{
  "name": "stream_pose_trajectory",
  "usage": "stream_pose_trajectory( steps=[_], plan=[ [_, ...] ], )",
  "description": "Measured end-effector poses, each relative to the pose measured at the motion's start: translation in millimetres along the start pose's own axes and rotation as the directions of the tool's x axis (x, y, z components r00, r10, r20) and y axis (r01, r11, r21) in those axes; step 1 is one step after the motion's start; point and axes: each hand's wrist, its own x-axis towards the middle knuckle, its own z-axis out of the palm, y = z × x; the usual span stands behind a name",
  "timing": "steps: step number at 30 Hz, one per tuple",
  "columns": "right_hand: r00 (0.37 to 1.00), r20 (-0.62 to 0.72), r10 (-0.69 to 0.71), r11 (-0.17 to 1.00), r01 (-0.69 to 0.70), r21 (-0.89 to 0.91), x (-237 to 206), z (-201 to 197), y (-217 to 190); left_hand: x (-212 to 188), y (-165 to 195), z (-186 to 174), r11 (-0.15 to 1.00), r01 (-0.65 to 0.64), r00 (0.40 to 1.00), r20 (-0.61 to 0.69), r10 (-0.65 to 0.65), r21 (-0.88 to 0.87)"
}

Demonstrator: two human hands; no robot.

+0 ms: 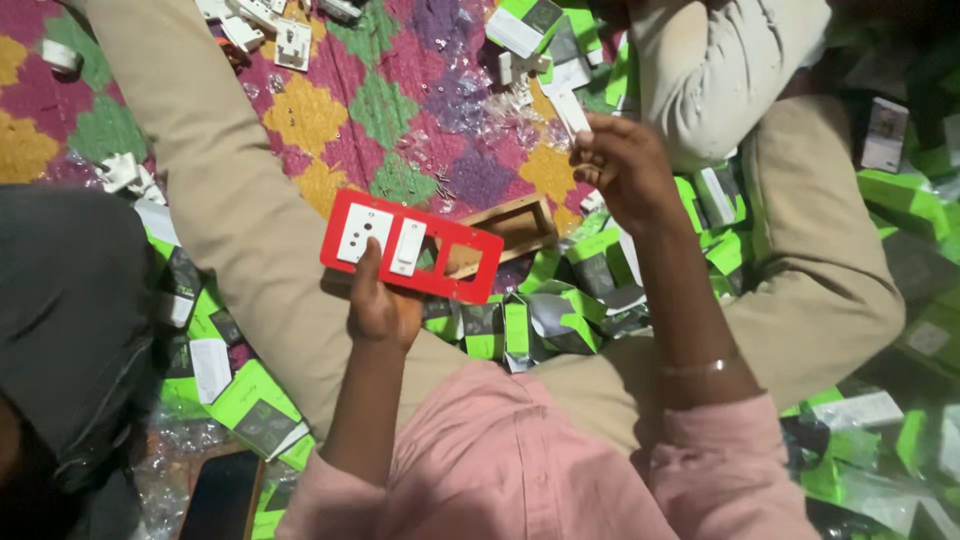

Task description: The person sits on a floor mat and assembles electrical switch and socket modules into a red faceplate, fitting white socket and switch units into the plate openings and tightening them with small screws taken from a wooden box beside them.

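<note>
Left hand (380, 300) grips a flat red plastic switch plate (412, 246) by its lower edge, thumb on the face. The plate has three rectangular openings: two filled with white modules, a socket (363, 232) and a switch (408, 247), and one open. Right hand (625, 165) is raised, fingers pinched on a small white module (572, 112). A wooden back box (512, 228) lies just behind the plate on the patterned rug (380, 100). Green-and-grey cartons (520, 325), too many to count, are heaped between the legs. A dark phone (222, 495) lies lower left.
</note>
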Motion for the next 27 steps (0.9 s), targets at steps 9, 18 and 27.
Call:
stream_pose_trajectory(
  steps=[9, 18, 27],
  plan=[
    [0.960, 0.102, -0.262, 0.964, 0.266, -0.024, -100.0, 54.1, 3.4, 14.1, -8.7, 11.9, 0.980, 0.183, 0.977, 0.122, -0.173, -0.074],
    [0.979, 0.053, -0.199, 0.978, 0.202, -0.061, -96.2, 46.2, 20.7, 17.3, -18.7, 25.3, 0.987, 0.158, 0.961, 0.233, -0.146, -0.033],
    [0.995, 0.097, -0.027, 0.940, 0.058, -0.336, -103.3, 79.1, 39.8, 13.9, -24.8, 21.0, 0.992, 0.129, 0.964, 0.232, -0.128, 0.011]
  ],
)
